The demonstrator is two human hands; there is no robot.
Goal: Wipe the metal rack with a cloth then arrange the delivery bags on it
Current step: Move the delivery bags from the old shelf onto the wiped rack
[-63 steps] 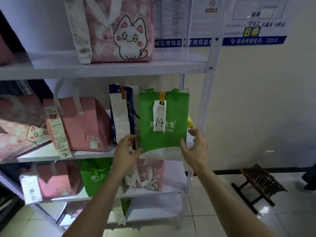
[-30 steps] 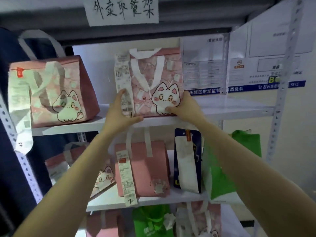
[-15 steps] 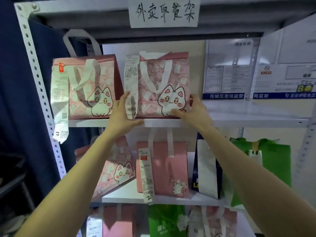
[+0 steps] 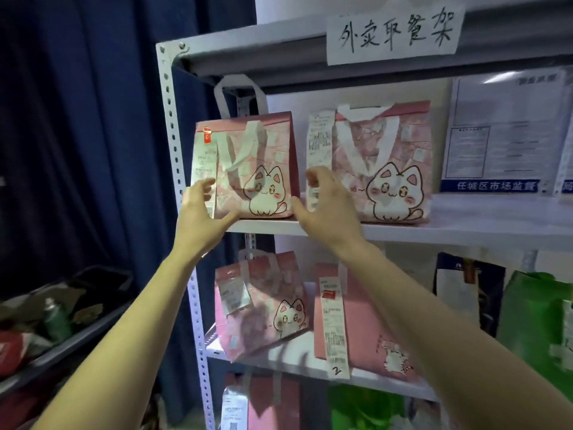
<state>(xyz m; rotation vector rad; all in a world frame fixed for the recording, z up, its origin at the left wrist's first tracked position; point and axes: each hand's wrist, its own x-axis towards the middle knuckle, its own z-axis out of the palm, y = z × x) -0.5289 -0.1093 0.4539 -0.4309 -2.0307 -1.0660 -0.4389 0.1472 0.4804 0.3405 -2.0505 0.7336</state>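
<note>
On the upper shelf (image 4: 465,228) of the metal rack (image 4: 173,125), at its left end, a pink cat bag (image 4: 257,169) stands upright, and my two hands flank its lower corners. My left hand (image 4: 201,212) is spread wide, fingers apart over the paper slip (image 4: 203,159) on the bag's left edge, thumb along its bottom edge. My right hand (image 4: 328,209) is loosely cupped at the bag's right corner and grips nothing; whether it touches the bag I cannot tell. Just right stands a second cat bag (image 4: 393,181) with a long receipt (image 4: 319,141) hanging from its top. One shelf lower, a tilted pink bag (image 4: 266,305) sits left of a plain pink bag (image 4: 366,305), then a dark blue bag (image 4: 493,290) and a green bag (image 4: 539,305). A handwritten sign (image 4: 393,29) is stuck above, and a dark curtain (image 4: 77,135) hangs to the left.
</note>
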